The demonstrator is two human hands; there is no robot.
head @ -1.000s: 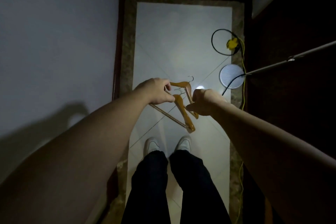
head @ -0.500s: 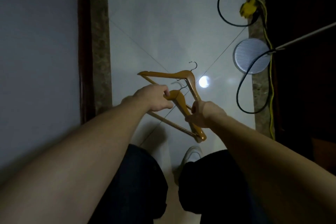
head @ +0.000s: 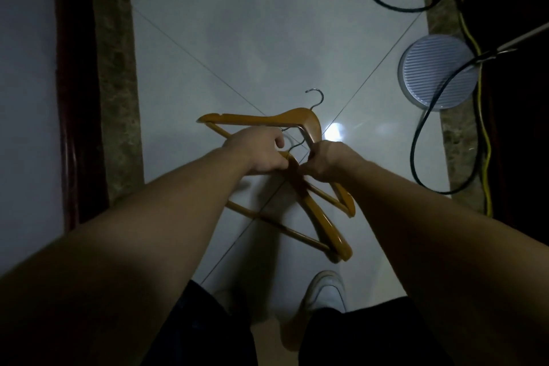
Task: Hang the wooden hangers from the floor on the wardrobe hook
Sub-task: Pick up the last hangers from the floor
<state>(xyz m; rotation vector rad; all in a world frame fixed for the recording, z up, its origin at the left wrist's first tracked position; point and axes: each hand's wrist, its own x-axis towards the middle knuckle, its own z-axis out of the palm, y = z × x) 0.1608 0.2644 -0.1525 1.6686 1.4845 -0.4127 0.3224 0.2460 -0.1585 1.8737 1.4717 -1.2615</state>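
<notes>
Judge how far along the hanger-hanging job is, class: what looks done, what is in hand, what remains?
Done: nothing is hung. In hand: the left hand and right hand grip two overlapping wooden hangers above the tiled floor, metal hook pointing away. Left: carrying both to the wardrobe hook, which is out of view.

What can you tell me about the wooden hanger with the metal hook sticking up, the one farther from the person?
The farther hanger looks like glossy orange-brown wood with a small grey metal hook at its peak. It has two sloping shoulders and a thin lower bar. It lies roughly flat over the pale tiled floor, crossing a second hanger. The right hand grips one shoulder; the left hand covers part of the bar.
</notes>
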